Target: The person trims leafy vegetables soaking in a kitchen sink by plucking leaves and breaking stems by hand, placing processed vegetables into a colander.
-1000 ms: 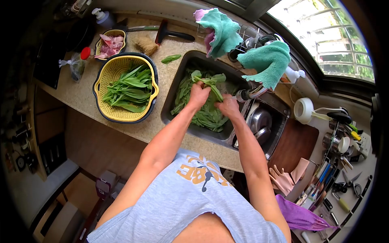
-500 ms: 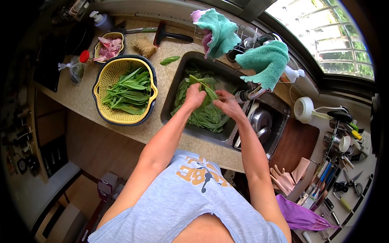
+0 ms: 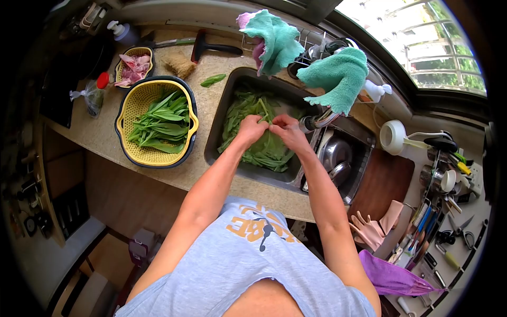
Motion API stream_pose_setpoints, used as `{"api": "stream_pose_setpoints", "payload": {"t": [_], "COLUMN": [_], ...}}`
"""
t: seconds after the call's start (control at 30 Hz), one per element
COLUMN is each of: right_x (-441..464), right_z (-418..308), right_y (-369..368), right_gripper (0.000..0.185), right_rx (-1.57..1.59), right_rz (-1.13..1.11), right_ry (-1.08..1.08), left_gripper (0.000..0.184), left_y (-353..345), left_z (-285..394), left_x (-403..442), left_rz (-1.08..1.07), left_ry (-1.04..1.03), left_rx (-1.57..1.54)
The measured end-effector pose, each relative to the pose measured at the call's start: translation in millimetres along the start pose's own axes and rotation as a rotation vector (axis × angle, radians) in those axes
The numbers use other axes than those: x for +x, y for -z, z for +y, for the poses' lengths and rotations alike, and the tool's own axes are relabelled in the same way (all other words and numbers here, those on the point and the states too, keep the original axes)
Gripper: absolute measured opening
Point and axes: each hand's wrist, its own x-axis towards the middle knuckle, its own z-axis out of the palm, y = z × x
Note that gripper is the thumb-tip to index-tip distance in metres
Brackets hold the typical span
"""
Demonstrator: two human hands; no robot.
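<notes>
Over the dark sink point(image 3: 210, 145), my left hand point(image 3: 252, 130) is closed on a bunch of long leafy greens point(image 3: 264, 110). Close beside it, my right hand point(image 3: 288, 131) pinches the same greens, its fingertips nearly meeting the left ones. Many more loose leaves point(image 3: 264, 154) lie in the water beneath both hands. Left of the sink, a yellow colander point(image 3: 127, 113) nested in a dark basin holds a pile of similar long leaves point(image 3: 163, 122). The exact spot my fingertips grip is partly hidden.
A faucet point(image 3: 317, 121) reaches over the sink's right side, near teal cloths point(image 3: 338, 79). Metal lids point(image 3: 336, 154) sit in a rack at right. A single leaf point(image 3: 213, 80), a squeegee point(image 3: 216, 48) and a small basket of raw meat point(image 3: 149, 67) are on the counter.
My hands have drawn together, and the greens, earlier spread between them and lifted higher, are now bunched at my fingertips. The view has shifted slightly.
</notes>
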Motion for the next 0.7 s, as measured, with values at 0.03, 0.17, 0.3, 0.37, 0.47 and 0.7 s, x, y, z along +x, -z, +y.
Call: {"api": "stream_pose_setpoints", "payload": {"t": [0.03,0.17,0.3,0.37,0.47,0.7], "right_x": [1.1,4.7,6.8,8.9,12.4,11.7], "right_z": [4.9,14.2,15.5,15.6,16.9,15.6], "right_y": [2.6,3.2,0.8,3.5,4.0,5.2], "right_gripper": [0.026,0.024,0.023,0.023,0.021,0.028], "right_rx": [-0.002,-0.054,-0.033,0.000,0.118,-0.080], "right_rz": [0.007,0.030,0.065,0.039,-0.024,-0.031], "right_ry": [-0.002,-0.019,0.026,0.008,-0.087,0.145], "left_gripper": [0.033,0.039,0.041,0.039,0.035,0.032], "left_y": [3.4,0.5,-3.7,2.3,6.7,11.5], "left_z": [7.0,14.9,-11.1,7.2,6.5,7.3], "left_x": [-2.1,-9.8,7.3,-4.8,-7.4,-8.1], "left_rz": [-0.019,-0.023,-0.027,-0.109,-0.119,-0.128], "left_ry": [0.035,-0.018,-0.088,-0.016,-0.005,0.003], "left_rx": [0.072,-0.022,-0.057,-0.081,-0.148,-0.175]}}
